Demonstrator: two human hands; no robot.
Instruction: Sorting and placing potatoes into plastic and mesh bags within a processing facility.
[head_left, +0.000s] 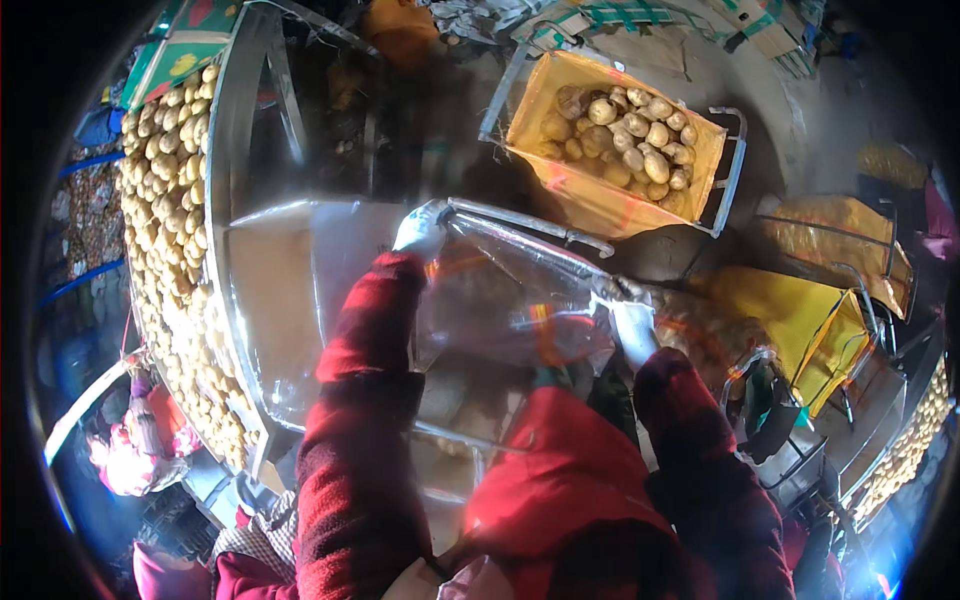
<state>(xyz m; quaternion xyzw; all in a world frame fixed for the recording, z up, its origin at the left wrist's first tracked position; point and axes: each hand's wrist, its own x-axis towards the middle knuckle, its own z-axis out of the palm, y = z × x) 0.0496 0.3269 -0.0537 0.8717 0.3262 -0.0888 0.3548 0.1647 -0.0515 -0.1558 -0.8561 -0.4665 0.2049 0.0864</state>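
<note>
My left hand (421, 227), in a white glove, grips the edge of a clear plastic bag (510, 292) at one end of a metal tube frame (525, 219). At the other end of the bag's rim, my right hand (634, 330), also white-gloved, holds the plastic near some dark fingertips or cloth that I cannot make out. The film hangs slack and see-through between both hands, with orange and brown shapes showing behind it. Just beyond the frame stands an orange-yellow bag (592, 199) on a metal rack, partly filled with potatoes (630, 135).
A metal-sided sorting table (225, 247) covered in potatoes (169, 172) runs along the left. Yellow bags (795, 330) on tube racks crowd the right. Another person's pink-and-white clothing (142, 442) shows at lower left. More potatoes (907, 450) lie at the far right edge.
</note>
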